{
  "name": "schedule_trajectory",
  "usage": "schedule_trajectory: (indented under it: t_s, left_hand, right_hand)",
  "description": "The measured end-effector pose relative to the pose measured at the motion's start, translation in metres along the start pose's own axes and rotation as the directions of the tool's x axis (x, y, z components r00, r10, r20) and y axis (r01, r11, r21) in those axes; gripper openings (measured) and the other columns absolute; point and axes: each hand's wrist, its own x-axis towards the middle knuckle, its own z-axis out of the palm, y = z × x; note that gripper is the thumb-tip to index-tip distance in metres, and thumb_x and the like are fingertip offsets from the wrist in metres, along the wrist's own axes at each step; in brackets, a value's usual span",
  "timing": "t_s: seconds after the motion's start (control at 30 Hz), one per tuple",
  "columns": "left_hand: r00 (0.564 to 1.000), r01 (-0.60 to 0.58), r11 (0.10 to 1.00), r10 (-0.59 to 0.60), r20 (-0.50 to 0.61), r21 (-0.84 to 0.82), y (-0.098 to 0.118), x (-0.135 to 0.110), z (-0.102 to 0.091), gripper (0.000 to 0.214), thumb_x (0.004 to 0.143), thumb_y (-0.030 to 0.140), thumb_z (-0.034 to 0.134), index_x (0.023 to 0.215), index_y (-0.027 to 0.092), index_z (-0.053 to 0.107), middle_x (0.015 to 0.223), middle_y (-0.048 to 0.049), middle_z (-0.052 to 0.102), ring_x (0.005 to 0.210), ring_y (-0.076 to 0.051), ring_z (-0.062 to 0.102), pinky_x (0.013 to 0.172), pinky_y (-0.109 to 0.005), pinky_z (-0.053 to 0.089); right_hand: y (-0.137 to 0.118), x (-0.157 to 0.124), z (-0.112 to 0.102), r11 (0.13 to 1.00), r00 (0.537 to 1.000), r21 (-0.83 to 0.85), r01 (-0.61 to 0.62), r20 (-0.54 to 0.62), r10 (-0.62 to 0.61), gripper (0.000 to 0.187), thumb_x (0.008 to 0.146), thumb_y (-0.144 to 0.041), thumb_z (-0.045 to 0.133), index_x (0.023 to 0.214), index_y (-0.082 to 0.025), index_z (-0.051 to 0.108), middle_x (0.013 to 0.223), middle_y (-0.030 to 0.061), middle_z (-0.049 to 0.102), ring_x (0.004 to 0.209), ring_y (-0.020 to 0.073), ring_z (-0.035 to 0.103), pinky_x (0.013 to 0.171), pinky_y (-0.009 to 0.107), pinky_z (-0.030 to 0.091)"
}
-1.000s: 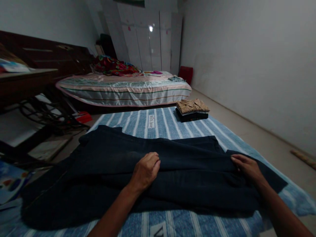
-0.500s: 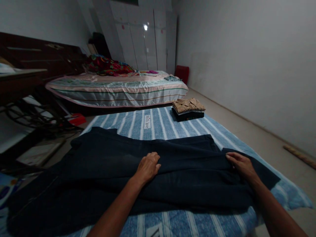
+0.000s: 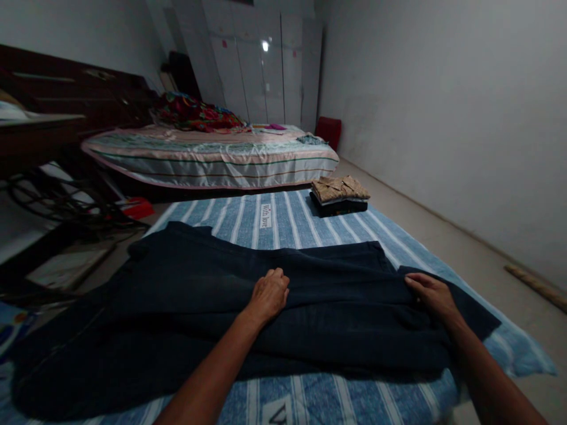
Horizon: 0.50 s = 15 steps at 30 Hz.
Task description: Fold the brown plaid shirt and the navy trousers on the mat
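Note:
Dark navy trousers (image 3: 186, 307) lie spread across the blue-and-white striped bed cover (image 3: 239, 221), with folds running along their length. My left hand (image 3: 269, 295) rests on the middle of the trousers, its fingers curled and closed on the cloth. Farther right, my right hand (image 3: 432, 295) pinches the fabric near the leg end between thumb and fingers. The far leg end sticks out beyond that hand, toward the right edge of the cover. The cloth inside both grips is mostly hidden by the fingers.
A stack of folded clothes (image 3: 339, 195), tan on top and black below, sits on the cover's far right. Behind stands another bed (image 3: 212, 162) with a red floral blanket (image 3: 199, 112). A sewing-machine stand (image 3: 48, 195) is at left, a wall (image 3: 443, 106) at right.
My left hand's fingers have drawn in a little more on the trousers. My right hand keeps its pinch in nearly the same place. The camera view has shifted slightly.

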Motion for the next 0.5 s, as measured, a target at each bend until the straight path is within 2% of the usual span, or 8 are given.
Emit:
schedule_trajectory:
  t_s: [0.1,0.23,0.4,0.5]
  left_hand:
    - [1.0,0.001,1.0,-0.001,-0.009,0.009,0.0,-0.001,0.002,0.017,0.086,0.019,0.048,0.088,0.017,0.065,0.102,-0.0104,0.058,0.098,-0.024,0.055,0.078,-0.036,0.049]
    - [1.0,-0.003,1.0,0.003,-0.029,0.02,0.0,-0.001,0.003,0.018,0.087,0.016,0.045,0.085,0.019,0.063,0.099,-0.0087,0.059,0.095,-0.022,0.056,0.077,-0.033,0.048]
    - [0.998,-0.023,1.0,0.024,-0.05,0.02,-0.002,-0.004,-0.001,0.019,0.088,0.013,0.042,0.084,0.018,0.06,0.093,-0.0078,0.06,0.089,-0.02,0.056,0.077,-0.031,0.047]
    - [0.983,-0.077,0.997,0.074,-0.167,-0.009,-0.009,-0.007,-0.007,0.019,0.088,0.012,0.039,0.083,0.018,0.057,0.088,-0.0067,0.06,0.085,-0.018,0.056,0.076,-0.029,0.046]
  right_hand:
    - [-0.005,-0.002,0.001,1.0,1.0,0.008,0.005,0.002,-0.005,0.048,0.05,-0.051,0.07,0.081,-0.015,0.07,0.064,0.0024,0.063,0.048,0.0152,0.051,0.043,0.026,0.042]
    - [-0.016,-0.004,0.002,0.999,0.999,0.024,0.041,-0.013,-0.041,0.046,0.052,-0.051,0.07,0.081,-0.016,0.07,0.073,0.0041,0.067,0.065,0.0203,0.06,0.055,0.027,0.047]
    - [-0.03,-0.003,0.001,0.979,0.979,0.029,0.204,-0.026,-0.203,0.043,0.06,-0.052,0.069,0.084,-0.016,0.07,0.08,0.0045,0.068,0.076,0.0217,0.061,0.064,0.027,0.047]
    - [-0.034,0.001,0.0,0.954,0.959,0.104,0.28,-0.084,-0.272,0.039,0.065,-0.049,0.07,0.088,-0.017,0.07,0.086,0.0038,0.067,0.082,0.0208,0.06,0.07,0.027,0.046]
